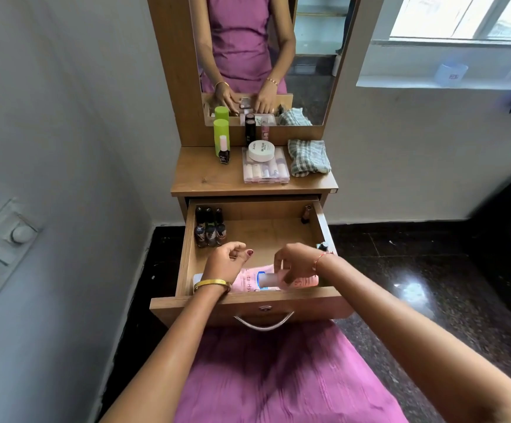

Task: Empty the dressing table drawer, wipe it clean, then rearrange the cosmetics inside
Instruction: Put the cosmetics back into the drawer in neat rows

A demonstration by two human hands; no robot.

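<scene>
In open drawer [184, 264], front: right hand [294, 264] clamped on pink bottle [281, 280] lying flat; left hand [225, 262] loosely curled, holding nothing.

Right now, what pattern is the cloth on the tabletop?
The cloth is grey-green and white checked, folded beside the clear case; the head view shows it best.

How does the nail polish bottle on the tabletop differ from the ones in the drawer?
The tabletop nail polish bottle stands alone with a pale pink cap; the drawer nail polish bottles stand grouped in the back left corner with black caps. The first is out by the green bottle; the others are already put away. All stand upright, with dark bodies.
</scene>
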